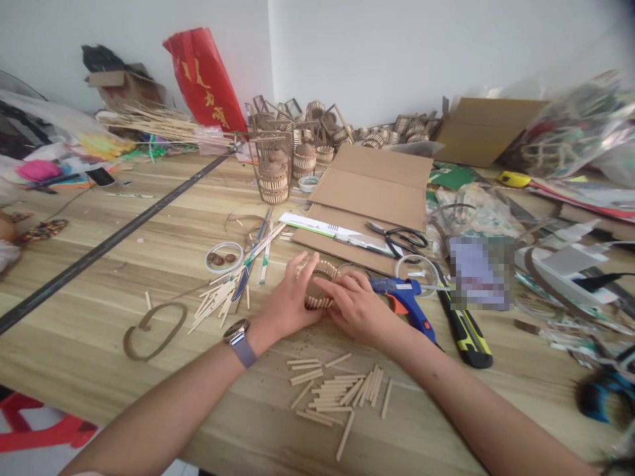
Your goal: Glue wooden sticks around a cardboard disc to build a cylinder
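Note:
Between my hands is a small round basket [318, 303] with short wooden sticks set around its rim. My left hand [288, 297] curls around its left side, the fingers over the far edge. My right hand [361, 307] closes on its right side, with the fingertips at the rim; they hide part of the basket. Just right of that hand lies a blue glue gun [407, 301]. Nearer to me, several short cut sticks [342, 390] lie loose. Longer thin sticks [218, 297] are bunched left of my left hand.
A brown strip loop [149, 350] lies at left. Black scissors [401, 238] rest on cardboard [381, 175], and a yellow-black utility knife [469, 337] is at right. Finished baskets [274, 178] stand behind. A tape roll [224, 258] holds small brown pieces. A dark strip [114, 241] crosses the table.

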The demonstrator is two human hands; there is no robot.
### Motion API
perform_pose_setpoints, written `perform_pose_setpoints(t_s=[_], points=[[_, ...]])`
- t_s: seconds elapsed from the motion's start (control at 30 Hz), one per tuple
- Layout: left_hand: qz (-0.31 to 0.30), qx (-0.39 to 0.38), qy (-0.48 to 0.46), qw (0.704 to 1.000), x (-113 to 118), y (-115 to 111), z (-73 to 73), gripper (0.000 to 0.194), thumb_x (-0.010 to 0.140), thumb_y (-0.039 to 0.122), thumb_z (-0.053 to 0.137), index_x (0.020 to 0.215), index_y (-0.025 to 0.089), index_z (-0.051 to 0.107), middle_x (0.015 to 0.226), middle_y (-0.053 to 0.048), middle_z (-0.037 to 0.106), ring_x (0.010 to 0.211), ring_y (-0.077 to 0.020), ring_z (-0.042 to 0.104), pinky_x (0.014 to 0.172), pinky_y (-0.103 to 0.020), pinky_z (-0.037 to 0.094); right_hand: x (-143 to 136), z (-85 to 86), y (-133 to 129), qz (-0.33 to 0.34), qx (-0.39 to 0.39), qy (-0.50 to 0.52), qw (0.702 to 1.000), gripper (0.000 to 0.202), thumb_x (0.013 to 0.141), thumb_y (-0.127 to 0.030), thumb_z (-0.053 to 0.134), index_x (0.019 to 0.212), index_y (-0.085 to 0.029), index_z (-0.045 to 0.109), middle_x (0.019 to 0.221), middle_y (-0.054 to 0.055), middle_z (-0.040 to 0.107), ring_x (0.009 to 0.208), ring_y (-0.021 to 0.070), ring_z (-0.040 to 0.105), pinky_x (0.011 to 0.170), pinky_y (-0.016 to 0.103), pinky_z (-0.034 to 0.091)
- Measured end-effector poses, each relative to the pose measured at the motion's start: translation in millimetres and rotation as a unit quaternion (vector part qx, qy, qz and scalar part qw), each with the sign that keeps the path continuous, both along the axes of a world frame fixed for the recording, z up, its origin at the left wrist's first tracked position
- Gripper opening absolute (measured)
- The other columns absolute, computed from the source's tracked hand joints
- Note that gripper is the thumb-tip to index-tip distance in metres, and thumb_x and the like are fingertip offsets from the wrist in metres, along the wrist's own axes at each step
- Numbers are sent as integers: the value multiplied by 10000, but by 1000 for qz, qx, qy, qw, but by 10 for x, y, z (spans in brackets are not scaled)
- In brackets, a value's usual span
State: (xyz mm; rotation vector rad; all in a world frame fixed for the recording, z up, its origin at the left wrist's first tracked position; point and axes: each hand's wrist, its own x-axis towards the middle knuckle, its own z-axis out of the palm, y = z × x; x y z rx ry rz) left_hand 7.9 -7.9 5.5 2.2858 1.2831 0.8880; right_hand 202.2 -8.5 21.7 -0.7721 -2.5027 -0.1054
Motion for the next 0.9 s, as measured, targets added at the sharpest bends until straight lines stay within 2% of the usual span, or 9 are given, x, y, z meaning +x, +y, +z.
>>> perform_pose_setpoints(t_s=[0.13,0.3,0.47,0.67,0.9], points=[[-1,1,0,1000,-2,7,-9,1027,709,217,761,1511,231,120,1509,-197,226,1443,-366,244,1135,-571,312,-9,5,-11,-3,-15,8,1000,522,850,-43,458,1364,-131,436,937,106,698,917,256,589,898,449,421],[-5,-1,-8,1000,3,9,-1,1013,710,200,746,1511,236,128,1503,-193,230,1443,-366,243,1131,-571,320,-23,-6,-17,-18,-30,-4,999,605,823,-38,463,1414,-149,398,1077,134,691,957,262,583,915,457,410],[-5,-8,-4,1000,5,3,28,999,703,195,743,1507,202,150,1497,-210,236,1444,-373,236,1130,-570,321,-21,-17,-15,-27,-29,-11,999,567,820,-48,467,1381,-125,438,1071,145,689,961,268,570,918,453,407],[-5,-5,-2,1000,-1,3,16,1011,707,199,738,1515,231,131,1505,-189,234,1445,-357,243,1137,-563,315,-34,-31,-9,-33,-31,-20,999,632,825,-48,452,1444,-147,370,1086,135,687,954,264,569,927,459,397],[-2,-12,-9,1000,8,7,21,1009,702,213,750,1516,225,155,1503,-188,250,1444,-362,242,1138,-564,313,-30,-45,-3,-33,-9,-17,999,524,852,-51,436,1370,-134,441,1051,137,691,934,260,569,928,453,390]])
